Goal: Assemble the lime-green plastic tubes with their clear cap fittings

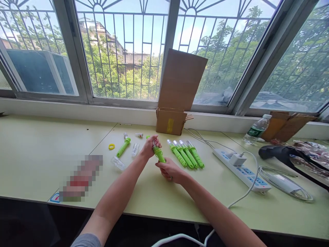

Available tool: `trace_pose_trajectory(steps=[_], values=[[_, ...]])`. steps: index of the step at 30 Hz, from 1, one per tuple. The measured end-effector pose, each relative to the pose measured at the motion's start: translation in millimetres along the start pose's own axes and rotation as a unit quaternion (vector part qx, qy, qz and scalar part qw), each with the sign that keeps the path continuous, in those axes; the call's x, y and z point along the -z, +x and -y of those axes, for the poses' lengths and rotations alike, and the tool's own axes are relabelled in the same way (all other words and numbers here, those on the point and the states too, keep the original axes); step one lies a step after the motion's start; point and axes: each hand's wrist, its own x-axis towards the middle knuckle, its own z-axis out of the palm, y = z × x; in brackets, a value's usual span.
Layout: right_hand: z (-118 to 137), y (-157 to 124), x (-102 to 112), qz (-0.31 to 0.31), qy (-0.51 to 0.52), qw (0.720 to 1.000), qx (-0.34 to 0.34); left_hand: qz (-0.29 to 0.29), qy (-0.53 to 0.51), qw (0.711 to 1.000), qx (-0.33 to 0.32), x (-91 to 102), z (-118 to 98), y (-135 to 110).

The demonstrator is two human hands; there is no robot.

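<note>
A green stick-shaped piece with a clear section (159, 156) is held between both hands above the table. My left hand (151, 146) is closed around its upper, clear end, and my right hand (170, 170) grips the lower end of the green handle. Just right of my hands lies a row of several similar green sticks with clear tops (185, 154). To the left, another green stick (123, 146) lies beside a small white-and-clear part (125, 135). Clear plastic sleeves (135, 150) and a yellow ring (111, 146) lie nearby.
A cardboard box (170, 121) with a raised flap stands against the window ledge. At right are a white power strip (241, 169) with cables, a water bottle (257, 129), a black strap-like object (280, 154) and a coiled cable (285, 183). A blurred patch (81, 178) covers something at left.
</note>
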Motion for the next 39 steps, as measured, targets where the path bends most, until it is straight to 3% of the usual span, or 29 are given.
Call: trace_pose_trajectory(steps=[8,16,23,26,30,35,39], values=[[-1.1,3.7,-2.7,-0.007,-0.006,1.0,-0.001,-0.017,0.01,1.0,-0.007,2.4,-0.5,1.1],[-7.4,8.3,-4.8,-0.017,-0.013,0.999,0.044,-0.041,-0.002,0.999,0.002,13.2,-0.4,1.7],[-14.0,8.3,-15.4,-0.109,-0.11,0.979,0.135,-0.049,0.009,0.999,-0.01,24.9,2.0,4.7],[-15.7,8.3,-14.7,-0.155,-0.173,0.954,0.188,-0.087,0.011,0.996,-0.025,30.8,2.7,7.3],[-16.2,8.8,-8.6,-0.233,-0.281,0.9,0.238,-0.161,0.03,0.984,-0.066,40.6,4.4,11.0],[-18.4,13.1,1.9,-0.322,-0.398,0.834,0.204,-0.214,0.104,0.968,-0.08,48.1,8.1,12.6],[-20.4,19.3,12.9,-0.38,-0.47,0.781,0.157,-0.224,0.145,0.96,-0.085,46.9,9.4,12.6]])
